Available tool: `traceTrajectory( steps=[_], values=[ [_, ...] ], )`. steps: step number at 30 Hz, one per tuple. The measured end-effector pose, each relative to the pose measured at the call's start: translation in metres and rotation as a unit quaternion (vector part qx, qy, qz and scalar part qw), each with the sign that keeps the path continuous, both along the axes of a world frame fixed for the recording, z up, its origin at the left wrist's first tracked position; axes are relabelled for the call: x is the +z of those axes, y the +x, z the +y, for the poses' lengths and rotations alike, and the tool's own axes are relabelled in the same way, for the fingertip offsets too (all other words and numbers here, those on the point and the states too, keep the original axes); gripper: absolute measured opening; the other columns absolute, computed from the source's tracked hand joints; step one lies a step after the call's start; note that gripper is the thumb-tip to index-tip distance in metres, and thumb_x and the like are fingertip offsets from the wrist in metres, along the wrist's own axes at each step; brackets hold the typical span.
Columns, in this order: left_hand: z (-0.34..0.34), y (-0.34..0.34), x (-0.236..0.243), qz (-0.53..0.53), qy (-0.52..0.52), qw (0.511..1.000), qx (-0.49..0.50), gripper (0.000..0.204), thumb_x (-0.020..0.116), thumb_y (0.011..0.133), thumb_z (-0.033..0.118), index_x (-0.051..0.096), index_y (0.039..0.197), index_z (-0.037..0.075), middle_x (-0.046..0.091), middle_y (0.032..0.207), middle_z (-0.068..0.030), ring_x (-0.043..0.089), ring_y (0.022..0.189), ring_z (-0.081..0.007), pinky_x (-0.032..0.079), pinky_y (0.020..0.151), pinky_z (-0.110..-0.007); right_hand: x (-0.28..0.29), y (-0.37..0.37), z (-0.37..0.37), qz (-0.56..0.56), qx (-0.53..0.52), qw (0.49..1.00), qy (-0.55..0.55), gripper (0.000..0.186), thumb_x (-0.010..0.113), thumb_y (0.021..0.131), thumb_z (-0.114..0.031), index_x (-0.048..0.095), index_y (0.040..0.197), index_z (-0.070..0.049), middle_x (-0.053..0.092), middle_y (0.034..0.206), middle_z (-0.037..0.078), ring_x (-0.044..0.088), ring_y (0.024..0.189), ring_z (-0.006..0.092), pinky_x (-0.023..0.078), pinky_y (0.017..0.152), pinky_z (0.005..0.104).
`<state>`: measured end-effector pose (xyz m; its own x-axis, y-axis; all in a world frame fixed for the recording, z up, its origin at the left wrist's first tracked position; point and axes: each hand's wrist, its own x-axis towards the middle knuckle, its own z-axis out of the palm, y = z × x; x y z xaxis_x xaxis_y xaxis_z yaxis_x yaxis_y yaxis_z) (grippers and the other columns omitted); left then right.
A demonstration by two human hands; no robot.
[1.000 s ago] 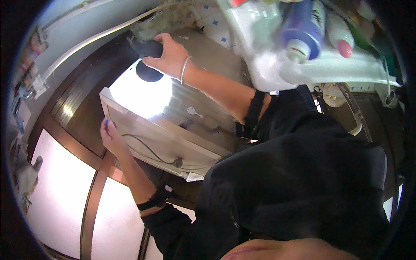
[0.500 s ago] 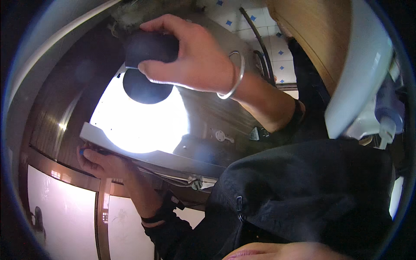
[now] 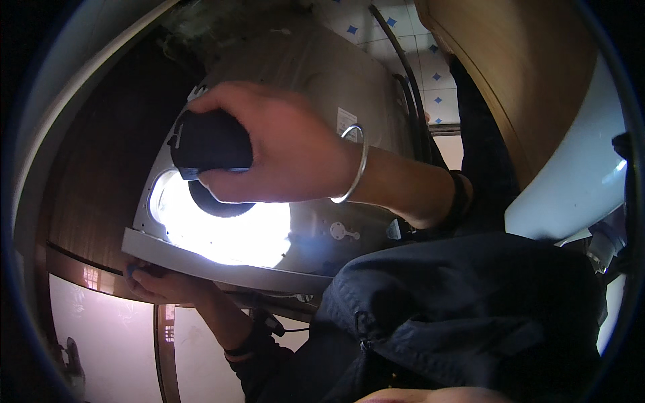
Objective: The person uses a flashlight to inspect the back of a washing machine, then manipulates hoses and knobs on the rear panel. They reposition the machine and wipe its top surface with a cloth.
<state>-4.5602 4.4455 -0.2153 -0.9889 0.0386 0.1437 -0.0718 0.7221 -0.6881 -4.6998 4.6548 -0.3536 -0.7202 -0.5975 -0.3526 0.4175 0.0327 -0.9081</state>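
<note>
My right hand (image 3: 282, 144), with a silver bangle on its wrist, is closed around a black block-shaped lamp (image 3: 213, 142). A bright pool of light spreads over the grey metal panel (image 3: 316, 181) below it. A round dark shape shows under the lamp, partly in the glare. My left hand (image 3: 168, 285) is just below the panel's raised light-grey edge (image 3: 195, 260), its fingers curled. Something small and dark with a bit of blue is at its fingertips; I cannot make out what it is.
A dark hose (image 3: 403, 60) runs down past a tiled floor (image 3: 437, 57) at the far right. A wooden panel (image 3: 497, 80) and a curved white surface (image 3: 571, 174) are at the right. Pale cabinet doors (image 3: 101, 329) stand at the lower left. Dusty fluff (image 3: 208, 23) lies at the far end.
My right hand has moved nearer and slightly left with the lamp, and the light pool has moved nearer. A white label and a rounded opening now show on the panel. My left hand has barely moved.
</note>
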Motion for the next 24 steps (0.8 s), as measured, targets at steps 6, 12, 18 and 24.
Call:
traceTrajectory(
  steps=[6, 12, 18, 24],
  values=[
    [0.007, 0.006, 0.014, -0.001, 0.064, 0.988, 0.144, 0.043, 0.052, 0.087, 0.042, 0.049, 0.107, 0.003, 0.055, 0.1, -0.0135, 0.058, 0.082, -0.0236, 0.053, 0.065, -0.036, 0.002, -0.005, -0.004, -0.064, 0.008, 0.998, -0.023, 0.061, 0.072, 0.066, -0.027, 0.049, 0.115, 0.001, 0.057, 0.103, 0.02, 0.062, 0.088, 0.0315, 0.052, 0.077, 0.0346],
    [0.054, 0.043, 0.028, 0.159, 0.44, 0.828, 0.309, 0.03, 0.037, 0.095, 0.025, 0.055, 0.098, 0.001, 0.055, 0.088, -0.0074, 0.052, 0.077, -0.0148, 0.042, 0.062, -0.029, -0.004, -0.007, -0.002, -0.066, 0.011, 0.997, -0.022, 0.059, 0.072, 0.066, -0.026, 0.05, 0.114, 0.001, 0.058, 0.102, 0.021, 0.063, 0.089, 0.0317, 0.051, 0.077, 0.035],
    [0.055, 0.066, 0.035, 0.129, 0.439, 0.784, 0.418, 0.024, 0.038, 0.095, 0.021, 0.054, 0.095, 0.004, 0.053, 0.089, -0.0063, 0.05, 0.08, -0.0138, 0.041, 0.068, -0.03, -0.004, -0.002, -0.005, -0.062, -0.005, 0.998, -0.022, 0.057, 0.072, 0.066, -0.025, 0.051, 0.113, -0.001, 0.059, 0.101, 0.018, 0.063, 0.088, 0.0301, 0.051, 0.078, 0.0346],
    [0.045, 0.067, 0.027, 0.084, 0.448, 0.792, 0.408, 0.024, 0.037, 0.095, 0.017, 0.056, 0.099, 0.002, 0.054, 0.09, -0.0069, 0.053, 0.085, -0.0161, 0.044, 0.073, -0.031, -0.009, 0.0, -0.01, -0.072, -0.016, 0.997, -0.022, 0.057, 0.072, 0.066, -0.026, 0.051, 0.113, -0.001, 0.061, 0.098, 0.017, 0.064, 0.087, 0.0276, 0.052, 0.078, 0.0337]
  ],
)
